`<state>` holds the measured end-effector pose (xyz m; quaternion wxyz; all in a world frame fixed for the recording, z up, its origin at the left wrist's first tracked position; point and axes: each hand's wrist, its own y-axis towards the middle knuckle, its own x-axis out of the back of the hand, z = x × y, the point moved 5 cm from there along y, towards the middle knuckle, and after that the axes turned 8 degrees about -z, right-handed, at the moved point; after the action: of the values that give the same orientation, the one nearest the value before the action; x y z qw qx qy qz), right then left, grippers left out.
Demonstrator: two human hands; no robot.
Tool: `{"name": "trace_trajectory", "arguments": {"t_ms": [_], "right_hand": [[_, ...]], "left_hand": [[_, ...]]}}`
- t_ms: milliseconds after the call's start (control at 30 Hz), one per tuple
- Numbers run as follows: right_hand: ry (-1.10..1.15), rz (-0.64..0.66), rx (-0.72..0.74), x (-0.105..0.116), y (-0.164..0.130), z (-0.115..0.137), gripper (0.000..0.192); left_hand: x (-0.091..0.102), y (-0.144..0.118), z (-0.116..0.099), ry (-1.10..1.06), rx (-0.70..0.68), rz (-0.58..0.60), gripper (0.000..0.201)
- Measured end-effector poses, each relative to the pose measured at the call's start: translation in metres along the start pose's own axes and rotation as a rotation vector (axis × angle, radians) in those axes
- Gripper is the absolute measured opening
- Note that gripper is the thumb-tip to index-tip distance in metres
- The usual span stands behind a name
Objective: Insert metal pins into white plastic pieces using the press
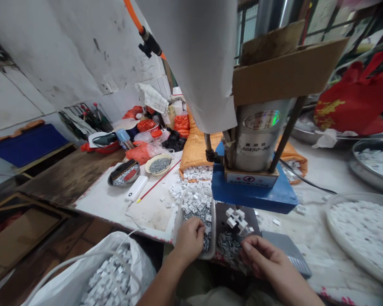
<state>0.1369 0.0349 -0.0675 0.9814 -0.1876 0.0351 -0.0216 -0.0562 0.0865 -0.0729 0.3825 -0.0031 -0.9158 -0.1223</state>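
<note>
The left hand (189,239) curls over the tub (213,229), the right hand (264,256) beside screws (228,246); whether either pinches anything, I cannot tell.

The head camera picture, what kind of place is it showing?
Probably a small workshop: there's a blue-and-silver metal press, a clear rectangular plastic tub of small white blocky pieces and thin grey metal pins, and a white sack holding similar pieces.

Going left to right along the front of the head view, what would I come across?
White sack, left hand, loose metal pieces, right hand, round tray of white pieces.
</note>
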Motion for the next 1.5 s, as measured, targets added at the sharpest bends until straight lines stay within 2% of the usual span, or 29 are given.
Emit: {"name": "trace_trajectory", "arguments": {"t_ms": [633,1100,1500], "right_hand": [[0.018,-0.002,-0.023,0.0,0.002,-0.006,0.045],[0.038,0.004,-0.026,0.001,0.004,-0.008,0.047],[0.033,0.025,-0.021,0.001,0.004,-0.011,0.045]], "left_hand": [[-0.005,-0.001,0.008,-0.046,0.053,0.02,0.014],[0.006,0.001,0.0,-0.129,0.079,0.012,0.013],[0.006,-0.001,0.001,-0.08,0.038,0.08,0.012]]}}
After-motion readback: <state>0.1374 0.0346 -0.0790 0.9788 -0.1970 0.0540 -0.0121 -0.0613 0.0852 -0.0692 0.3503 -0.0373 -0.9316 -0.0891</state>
